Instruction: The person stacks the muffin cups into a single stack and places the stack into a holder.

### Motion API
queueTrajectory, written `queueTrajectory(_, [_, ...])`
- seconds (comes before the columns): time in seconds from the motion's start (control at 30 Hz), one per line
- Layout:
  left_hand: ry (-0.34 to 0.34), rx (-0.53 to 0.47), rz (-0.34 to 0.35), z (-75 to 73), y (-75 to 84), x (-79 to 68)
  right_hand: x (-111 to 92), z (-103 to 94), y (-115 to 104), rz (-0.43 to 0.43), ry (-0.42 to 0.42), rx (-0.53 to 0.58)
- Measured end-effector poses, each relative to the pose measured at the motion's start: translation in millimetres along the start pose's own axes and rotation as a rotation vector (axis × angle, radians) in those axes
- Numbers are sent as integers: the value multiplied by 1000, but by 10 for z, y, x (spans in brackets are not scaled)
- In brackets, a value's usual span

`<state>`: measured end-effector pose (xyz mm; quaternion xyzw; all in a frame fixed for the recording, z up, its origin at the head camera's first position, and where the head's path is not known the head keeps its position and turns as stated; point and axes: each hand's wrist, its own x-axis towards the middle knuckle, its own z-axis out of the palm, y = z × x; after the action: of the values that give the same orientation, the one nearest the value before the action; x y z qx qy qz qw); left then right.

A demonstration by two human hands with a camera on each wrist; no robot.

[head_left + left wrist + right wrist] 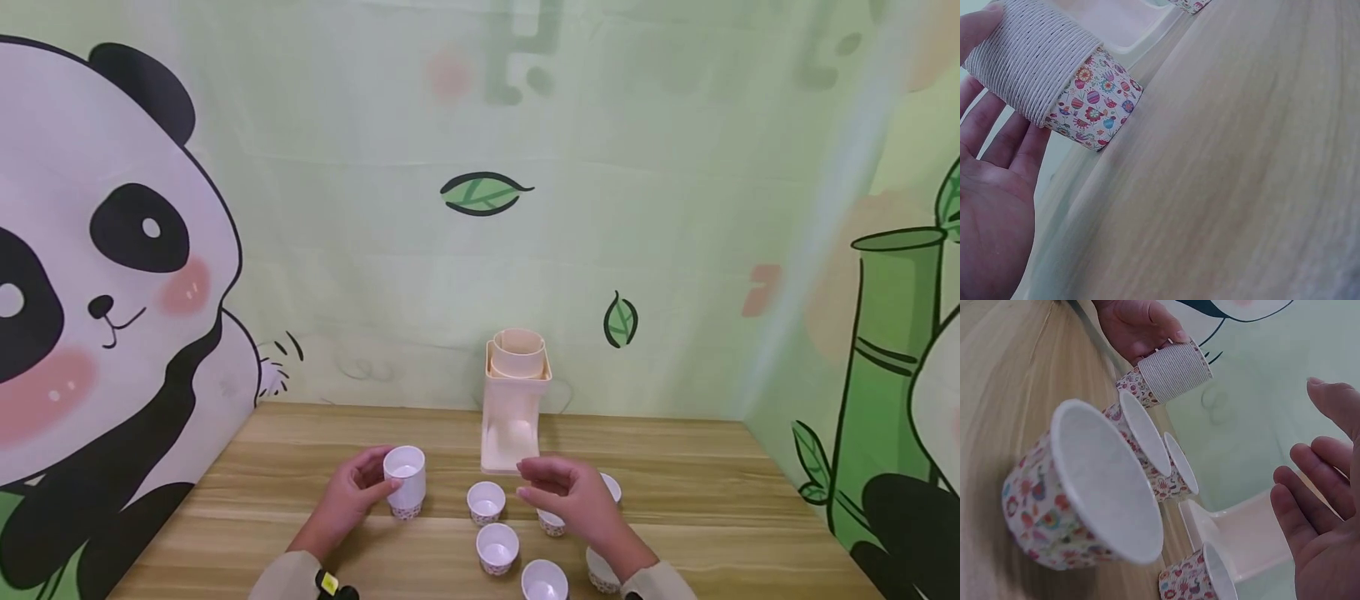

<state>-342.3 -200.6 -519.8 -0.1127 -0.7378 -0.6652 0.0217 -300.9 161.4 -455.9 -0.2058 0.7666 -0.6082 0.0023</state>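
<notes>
My left hand (351,493) grips a tall stack of nested paper cups (406,485), thumb on the near side and fingers behind. In the left wrist view the stack (1041,62) shows many close-packed white rims above a flower-printed lowest cup (1096,100). Over the table to the right, my right hand (576,498) holds nothing; its thumb and fingers stand apart above single cups. Beneath it is one partly hidden cup (551,525). Other single cups stand upright nearby: one at centre (486,502), one nearer me (497,550), and one at the front edge of view (545,581).
Behind the cups stands a pale pink holder (510,408) with a round tube on top and an open lower bay. More cups stand at the right, one behind (613,485) and one beside the right forearm (600,571). A printed cloth backdrop (375,250) rises behind the wooden table (247,500).
</notes>
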Motion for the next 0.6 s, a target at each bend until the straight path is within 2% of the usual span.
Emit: queueTrajectory(0.6, [-2,-10,7,14,-12,7,-542,-333,193,25,218,-73])
